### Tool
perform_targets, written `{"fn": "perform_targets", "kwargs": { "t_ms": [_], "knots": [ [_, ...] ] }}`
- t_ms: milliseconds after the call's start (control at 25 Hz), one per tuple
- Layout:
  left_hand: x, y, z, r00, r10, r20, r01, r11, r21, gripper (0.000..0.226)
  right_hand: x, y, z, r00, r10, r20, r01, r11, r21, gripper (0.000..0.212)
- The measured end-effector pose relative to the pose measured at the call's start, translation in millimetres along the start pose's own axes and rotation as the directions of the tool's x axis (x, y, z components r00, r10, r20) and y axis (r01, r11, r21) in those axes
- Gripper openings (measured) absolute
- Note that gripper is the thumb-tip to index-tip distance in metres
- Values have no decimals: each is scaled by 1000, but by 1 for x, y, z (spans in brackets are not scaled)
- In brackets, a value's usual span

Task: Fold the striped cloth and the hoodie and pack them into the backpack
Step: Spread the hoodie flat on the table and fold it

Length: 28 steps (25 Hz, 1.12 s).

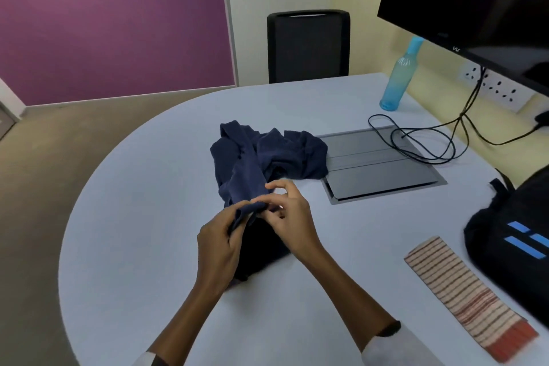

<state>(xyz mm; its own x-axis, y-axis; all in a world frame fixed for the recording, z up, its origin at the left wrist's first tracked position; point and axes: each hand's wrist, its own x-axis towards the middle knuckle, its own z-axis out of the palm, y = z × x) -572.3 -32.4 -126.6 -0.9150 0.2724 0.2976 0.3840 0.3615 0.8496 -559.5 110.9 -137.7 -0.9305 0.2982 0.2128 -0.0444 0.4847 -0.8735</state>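
Note:
A navy hoodie (267, 154) lies crumpled in the middle of the table, one end lifted toward me. My left hand (221, 239) grips that lifted edge from the left. My right hand (289, 212) pinches the same edge from the right, fingers touching the fabric. The striped cloth (466, 294) lies folded into a long narrow strip at the right front of the table, apart from both hands. The black backpack (514, 235) with blue stripes stands at the right edge, just behind the striped cloth.
White rounded table (142, 217). A grey cable hatch (377, 166) is set into it right of the hoodie, with black cables (416, 140) looping over it. A blue bottle (399, 77) stands behind, a monitor (475, 3) hangs at the upper right, and a black chair (307, 44) is at the far side.

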Motion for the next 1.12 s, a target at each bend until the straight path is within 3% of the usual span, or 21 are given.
{"fn": "perform_targets", "kwargs": {
  "t_ms": [240,400,480,640,800,920,1120],
  "knots": [
    [11,-20,-53,997,-10,-75,16,997,73,16,35,-7,32,998,30,47,-24,994,-109,14],
    [-1,-36,-56,998,-62,3,61,989,135,20,36,-5,44,991,116,-61,-124,982,-144,27],
    [-14,-30,-43,996,-66,52,62,994,88,14,30,-3,44,988,137,-72,-144,983,-113,34],
    [-27,-8,-9,971,-45,237,49,999,-13,9,11,1,23,932,362,15,-362,932,21,40],
    [-31,10,12,954,-17,299,34,998,-52,16,-9,9,-4,906,415,-86,-401,904,150,32],
    [-26,18,16,954,-57,294,108,981,-162,15,-24,-3,-17,886,450,-109,-390,852,348,4],
    [-14,26,22,869,-226,440,408,832,-376,12,-39,-24,-32,937,343,66,-337,838,429,45]
  ]
}}
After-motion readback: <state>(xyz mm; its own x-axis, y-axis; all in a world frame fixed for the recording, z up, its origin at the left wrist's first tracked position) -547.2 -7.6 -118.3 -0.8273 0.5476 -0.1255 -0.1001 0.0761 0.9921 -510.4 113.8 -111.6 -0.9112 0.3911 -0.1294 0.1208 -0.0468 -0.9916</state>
